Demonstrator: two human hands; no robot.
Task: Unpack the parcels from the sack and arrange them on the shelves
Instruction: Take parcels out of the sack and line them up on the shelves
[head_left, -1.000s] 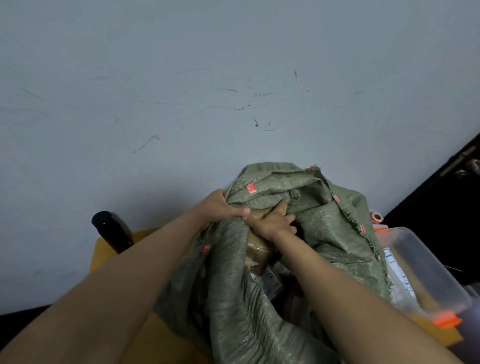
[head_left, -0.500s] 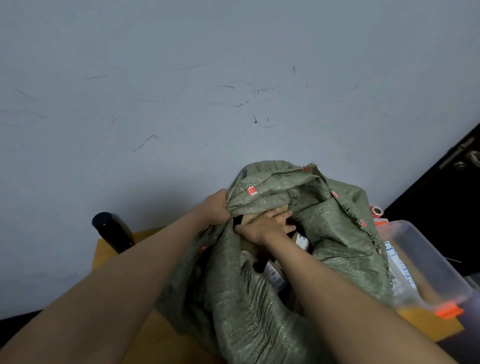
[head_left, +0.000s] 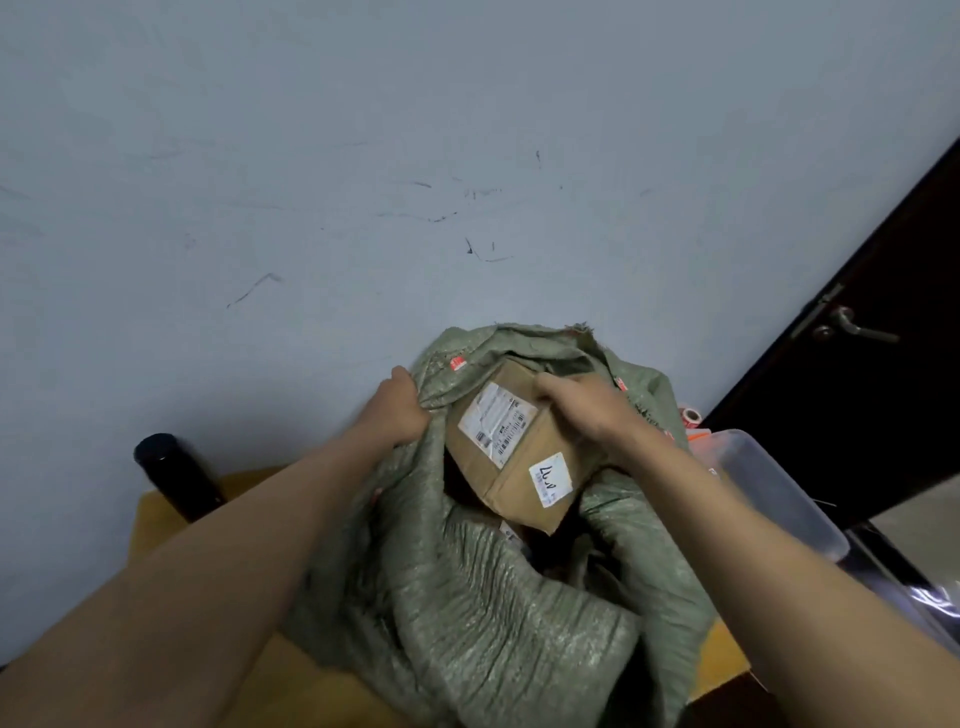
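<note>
Cardboard parcel sits tilted in the mouth of the green sack on our worktop. Our right hand grips its far end; our left hand clutches the sack's rim.

Left hand: the left hand grips the rim of the green woven sack.
Right hand: the right hand clasps the far end of a cardboard parcel at the sack's mouth.
Parcel: tilted, with a shipping label and a small handwritten sticker.
Surroundings: black bottle to the left, clear plastic tub to the right, dark door, scuffed wall.
</note>
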